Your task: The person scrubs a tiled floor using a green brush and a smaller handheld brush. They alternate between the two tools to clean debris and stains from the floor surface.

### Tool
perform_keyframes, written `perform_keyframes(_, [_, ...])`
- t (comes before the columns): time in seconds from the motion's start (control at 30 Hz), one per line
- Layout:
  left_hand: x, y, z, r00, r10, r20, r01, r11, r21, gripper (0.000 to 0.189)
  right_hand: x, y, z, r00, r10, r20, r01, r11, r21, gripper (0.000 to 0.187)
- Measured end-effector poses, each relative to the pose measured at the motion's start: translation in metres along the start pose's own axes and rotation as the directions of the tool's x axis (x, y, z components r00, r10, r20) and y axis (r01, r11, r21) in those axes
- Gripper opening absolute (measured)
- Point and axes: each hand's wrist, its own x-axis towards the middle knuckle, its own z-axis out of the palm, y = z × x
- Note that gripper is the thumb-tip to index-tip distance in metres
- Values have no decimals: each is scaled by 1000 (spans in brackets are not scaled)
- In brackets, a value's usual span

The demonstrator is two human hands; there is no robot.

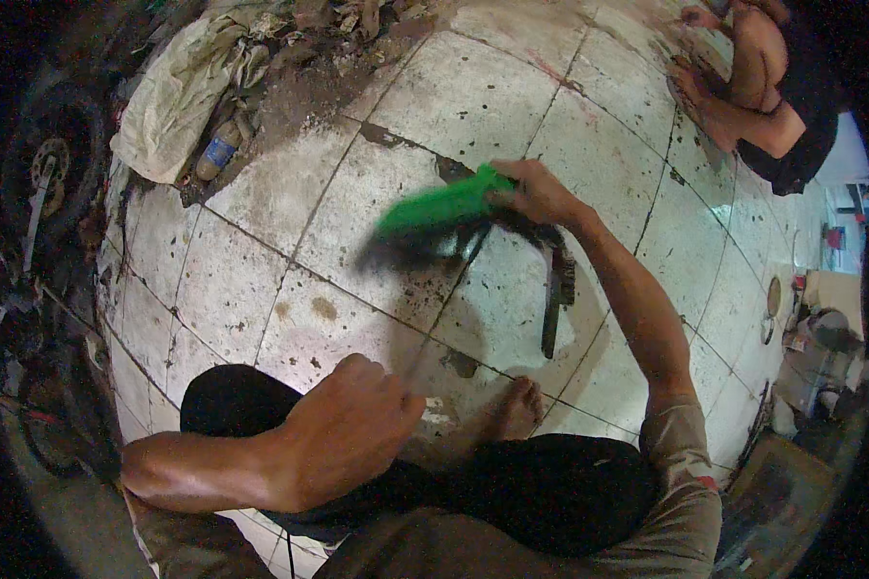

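Note:
My right hand (536, 194) grips the near end of a green brush or broom head (434, 206), which is blurred and has dark bristles beneath it. It is held over the dirty white tiled floor (347, 217), just above a long dark object (554, 297) that I cannot identify. Nearer my body, my left hand (362, 416) is curled over my knees; whether it holds anything is hidden from this angle. Small dark specks and stains lie on the tiles around the brush. One bare foot (521, 405) shows between my knees.
At the upper left, a whitish sack (181, 101) and a plastic bottle with a blue label (221, 150) lie beside heaped dirt and scraps (297, 79). A bicycle crank (40, 195) is at the far left. Another person (753, 94) crouches at the upper right; mixed items (825, 333) stand at right.

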Motion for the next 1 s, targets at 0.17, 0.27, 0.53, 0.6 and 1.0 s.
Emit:
perform_keyframes(0.17, [6,3,2,999,7,-45,-9,998,-56,29,-3,-9,-43,697,166,-698,-148,985,86,25])
perform_keyframes(0.27, [2,1,9,992,-14,-122,12,1000,-13,27,-46,-37,-86,509,284,-813,-305,942,138,30])
perform_keyframes(0.53, [5,-2,7,994,-6,-106,7,1000,14,26,-233,-2,-73,57,340,-939,-339,891,302,36])
perform_keyframes(0.6, [13,-1,1,998,-60,31,60,998,14,26,-289,18,-57,-63,237,-970,-617,754,224,37])
perform_keyframes(1.0, [118,-48,-21,998,-31,45,28,996,80,44,-232,-20,22,280,346,-895,-576,807,131,26])
